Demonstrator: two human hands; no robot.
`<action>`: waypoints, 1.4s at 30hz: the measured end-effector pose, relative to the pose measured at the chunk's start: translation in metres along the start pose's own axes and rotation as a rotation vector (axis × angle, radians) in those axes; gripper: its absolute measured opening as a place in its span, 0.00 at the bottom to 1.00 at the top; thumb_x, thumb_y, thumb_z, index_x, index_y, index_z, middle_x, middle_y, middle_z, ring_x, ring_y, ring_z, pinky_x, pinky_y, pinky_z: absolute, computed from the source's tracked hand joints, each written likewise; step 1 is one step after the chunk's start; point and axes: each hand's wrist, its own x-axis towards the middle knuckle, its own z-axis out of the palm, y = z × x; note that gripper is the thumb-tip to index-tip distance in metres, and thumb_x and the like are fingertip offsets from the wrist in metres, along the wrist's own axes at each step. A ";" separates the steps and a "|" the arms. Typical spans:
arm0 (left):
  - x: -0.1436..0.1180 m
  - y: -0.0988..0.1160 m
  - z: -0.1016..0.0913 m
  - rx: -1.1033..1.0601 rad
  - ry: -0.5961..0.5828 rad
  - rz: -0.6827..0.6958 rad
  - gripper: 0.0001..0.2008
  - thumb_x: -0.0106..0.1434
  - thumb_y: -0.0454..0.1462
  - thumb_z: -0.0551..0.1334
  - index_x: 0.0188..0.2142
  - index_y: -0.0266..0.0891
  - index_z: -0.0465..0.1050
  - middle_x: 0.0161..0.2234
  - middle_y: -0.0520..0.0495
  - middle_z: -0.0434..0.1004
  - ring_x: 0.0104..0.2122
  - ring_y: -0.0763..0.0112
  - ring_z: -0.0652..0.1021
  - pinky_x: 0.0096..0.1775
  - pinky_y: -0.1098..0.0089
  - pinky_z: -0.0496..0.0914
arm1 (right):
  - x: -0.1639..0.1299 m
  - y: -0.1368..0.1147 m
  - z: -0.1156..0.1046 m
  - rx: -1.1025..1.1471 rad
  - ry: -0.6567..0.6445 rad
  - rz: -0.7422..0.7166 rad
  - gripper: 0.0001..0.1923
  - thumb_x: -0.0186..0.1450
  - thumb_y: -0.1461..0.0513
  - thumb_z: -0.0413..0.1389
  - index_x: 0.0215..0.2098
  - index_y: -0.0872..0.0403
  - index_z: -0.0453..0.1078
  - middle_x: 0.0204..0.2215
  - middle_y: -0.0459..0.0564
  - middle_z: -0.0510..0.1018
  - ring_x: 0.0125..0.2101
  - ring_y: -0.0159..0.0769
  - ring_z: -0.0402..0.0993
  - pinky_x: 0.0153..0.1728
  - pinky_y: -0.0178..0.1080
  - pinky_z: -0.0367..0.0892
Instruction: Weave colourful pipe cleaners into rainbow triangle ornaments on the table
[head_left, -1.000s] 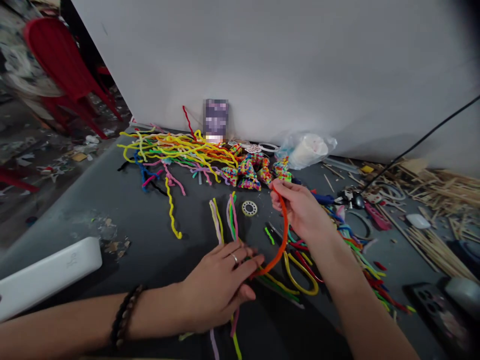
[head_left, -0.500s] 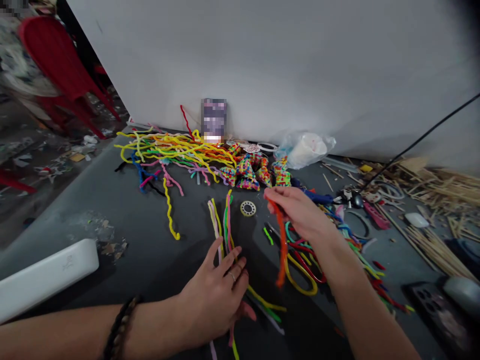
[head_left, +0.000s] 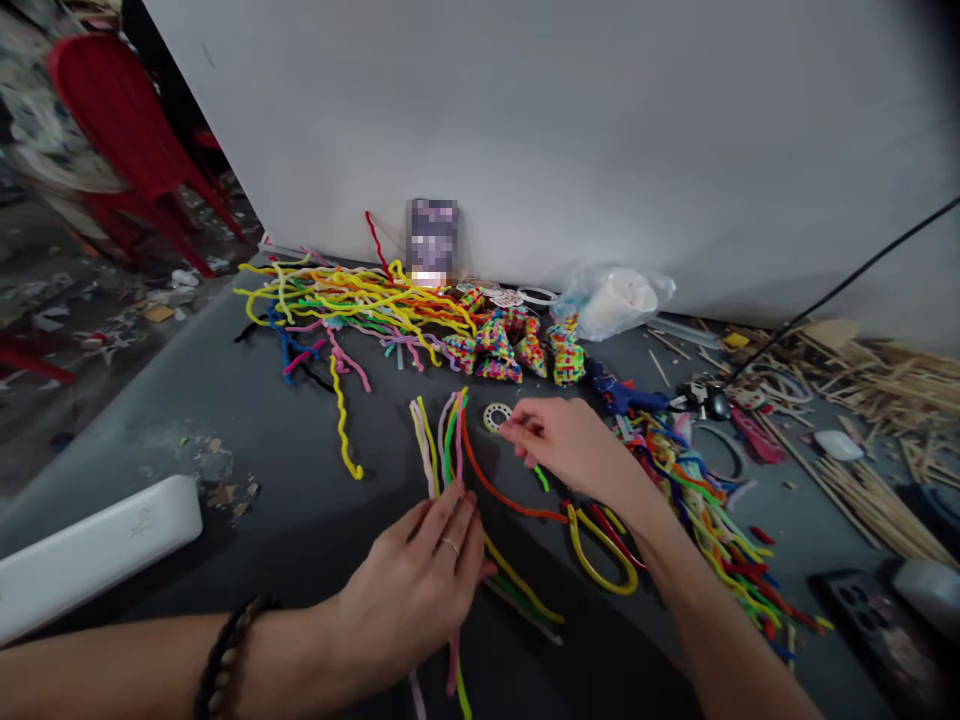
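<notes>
My left hand [head_left: 424,575] lies over a loose bundle of pipe cleaners [head_left: 450,455], its fingers closed on them. White, yellow, green and pink ends show above the fingers, and more ends stick out below. Beside the bundle, an orange pipe cleaner [head_left: 506,503] curves across the dark table. My right hand [head_left: 570,445] hovers above it with loosely bent fingers and nothing visible in them. Its fingertips are by a pale ring with holes [head_left: 495,417]; I cannot tell whether they touch. Yellow-handled scissors [head_left: 600,570] lie below the right hand, partly hidden.
A pile of pipe cleaners [head_left: 352,300] lies at the back, beside multicoloured woven pieces [head_left: 499,350]. To the right are a blue glue gun [head_left: 626,392], cut pipe cleaner pieces [head_left: 720,530], wooden sticks [head_left: 877,490] and a phone [head_left: 874,620]. A white oblong device [head_left: 105,550] sits left.
The orange pipe cleaner that hung from my right hand now lies on the table beside the bundle. My right hand has let it go and moved slightly left and down.
</notes>
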 end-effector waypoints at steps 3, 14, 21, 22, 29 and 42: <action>0.012 -0.023 -0.004 0.056 -0.075 -0.128 0.21 0.74 0.32 0.54 0.62 0.28 0.72 0.62 0.28 0.74 0.60 0.42 0.77 0.52 0.53 0.77 | -0.004 0.002 0.001 -0.226 -0.096 -0.048 0.08 0.67 0.56 0.62 0.32 0.50 0.77 0.26 0.48 0.83 0.30 0.41 0.81 0.30 0.37 0.61; 0.020 -0.048 0.036 -0.041 -0.153 -0.139 0.29 0.76 0.37 0.54 0.73 0.31 0.55 0.74 0.39 0.53 0.73 0.53 0.59 0.69 0.55 0.62 | -0.022 -0.020 0.032 -0.486 -0.320 -0.414 0.07 0.64 0.63 0.59 0.41 0.51 0.76 0.32 0.52 0.84 0.31 0.44 0.81 0.28 0.38 0.55; 0.021 -0.054 0.049 -0.065 -0.124 -0.010 0.30 0.77 0.45 0.52 0.71 0.28 0.59 0.72 0.35 0.58 0.72 0.52 0.61 0.70 0.56 0.59 | -0.017 -0.020 0.020 -0.343 -0.392 -0.420 0.05 0.69 0.57 0.59 0.39 0.49 0.76 0.31 0.47 0.83 0.30 0.38 0.78 0.28 0.36 0.53; 0.021 -0.054 0.052 -0.067 -0.104 -0.011 0.30 0.77 0.45 0.53 0.70 0.27 0.61 0.72 0.34 0.59 0.71 0.52 0.62 0.70 0.56 0.59 | -0.015 -0.019 0.018 -0.334 -0.351 -0.396 0.06 0.70 0.57 0.59 0.38 0.49 0.76 0.32 0.47 0.83 0.31 0.38 0.78 0.28 0.36 0.53; 0.022 -0.056 0.063 -0.113 -0.029 0.016 0.27 0.78 0.42 0.51 0.68 0.26 0.63 0.69 0.33 0.64 0.71 0.53 0.63 0.69 0.56 0.60 | 0.029 -0.023 0.012 -0.244 0.191 -0.292 0.07 0.73 0.60 0.55 0.41 0.48 0.77 0.37 0.46 0.84 0.37 0.38 0.79 0.34 0.37 0.61; 0.025 -0.060 0.060 -0.206 -0.049 0.092 0.28 0.78 0.42 0.50 0.70 0.27 0.60 0.70 0.35 0.63 0.71 0.54 0.63 0.70 0.58 0.58 | 0.151 -0.058 0.021 -0.485 0.674 -0.178 0.18 0.68 0.62 0.60 0.56 0.58 0.73 0.53 0.64 0.78 0.59 0.57 0.67 0.55 0.53 0.64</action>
